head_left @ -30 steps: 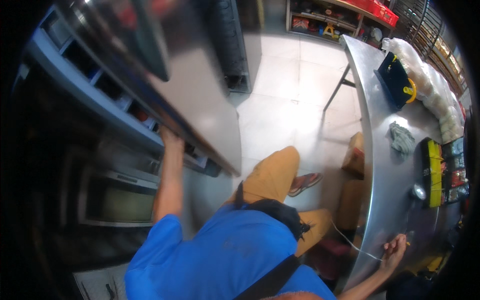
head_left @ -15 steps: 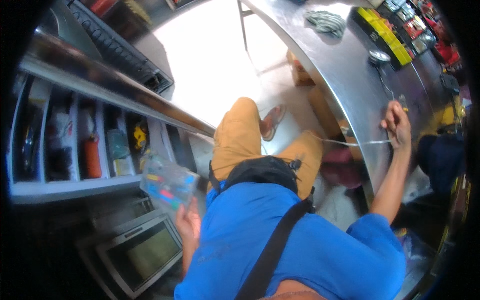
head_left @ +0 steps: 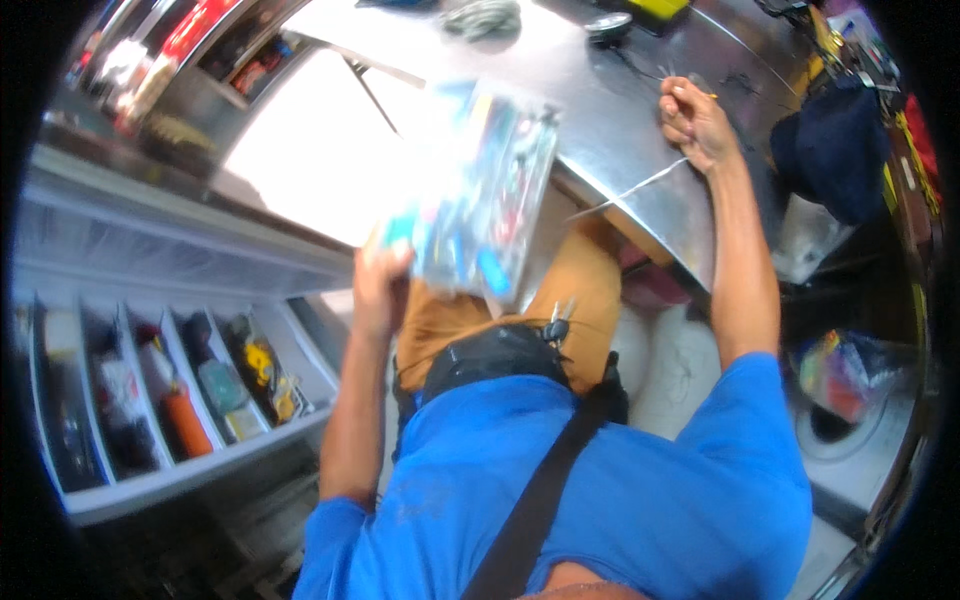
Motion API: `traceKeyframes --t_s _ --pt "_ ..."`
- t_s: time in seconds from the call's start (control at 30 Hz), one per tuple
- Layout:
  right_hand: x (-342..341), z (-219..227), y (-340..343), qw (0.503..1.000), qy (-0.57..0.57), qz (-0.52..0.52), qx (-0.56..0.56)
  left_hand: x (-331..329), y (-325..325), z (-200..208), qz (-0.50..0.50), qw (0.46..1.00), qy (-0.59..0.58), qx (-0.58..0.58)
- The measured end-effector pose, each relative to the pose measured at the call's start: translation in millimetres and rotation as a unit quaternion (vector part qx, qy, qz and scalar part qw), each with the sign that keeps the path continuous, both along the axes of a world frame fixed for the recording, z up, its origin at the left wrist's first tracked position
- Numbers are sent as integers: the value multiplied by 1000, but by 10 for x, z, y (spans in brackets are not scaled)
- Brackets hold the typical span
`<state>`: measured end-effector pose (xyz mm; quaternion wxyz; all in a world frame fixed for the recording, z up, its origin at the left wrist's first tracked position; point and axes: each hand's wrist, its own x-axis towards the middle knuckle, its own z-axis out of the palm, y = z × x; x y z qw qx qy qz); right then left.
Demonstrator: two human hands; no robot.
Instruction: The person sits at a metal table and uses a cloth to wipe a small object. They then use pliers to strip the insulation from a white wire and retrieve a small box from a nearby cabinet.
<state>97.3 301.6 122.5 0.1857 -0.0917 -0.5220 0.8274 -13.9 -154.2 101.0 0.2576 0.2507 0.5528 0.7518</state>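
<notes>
My left hand (head_left: 380, 285) grips the lower left edge of a clear plastic case (head_left: 485, 195), blurred by motion, with blue, red and other small coloured pieces inside. The case is tilted above my lap, in front of the bench edge. My right hand (head_left: 700, 125) is held over the metal workbench (head_left: 620, 115), fingers curled. A thin white cable (head_left: 650, 185) runs from its palm down past the bench edge. Thin dark wires and a small yellow-tipped thing lie close by its fingertips; whether the fingers also hold these cannot be made out.
To the left is a pulled-out drawer (head_left: 240, 445) with dividers, holding an orange item (head_left: 186, 425) and yellow parts. On the bench are a grey cloth (head_left: 482, 18) and a round lamp-like piece (head_left: 608, 28). A dark blue cloth item (head_left: 830, 150) sits at the right.
My left hand has raised the case from beside the drawer, up and right to over my lap. My right hand still has the cable; the view has turned.
</notes>
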Motion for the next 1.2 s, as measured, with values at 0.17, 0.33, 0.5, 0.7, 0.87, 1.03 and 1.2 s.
traceKeyframes --t_s 0.17,0.33,0.5,0.7,0.87,1.03,1.2 --pt "-75 63 -171 994 -43 -95 7 -1592 1287 518 -80 985 131 -83" --pt "-70 145 -288 991 -76 -104 27 -2202 2143 450 -56 990 -5 -133" --pt "61 173 -329 989 -99 -109 29 -2758 2476 455 -103 978 60 -171" --pt "50 262 -301 986 -125 -110 28 -3218 2769 454 -148 928 171 -295" --pt "95 208 -228 984 -129 -117 47 -2978 2659 381 -82 935 207 -277" --pt "61 185 -208 978 -133 -148 61 -2805 2519 355 -27 939 252 -233" --pt "50 146 -233 975 -118 -171 73 -2860 2332 228 -71 911 383 -137"
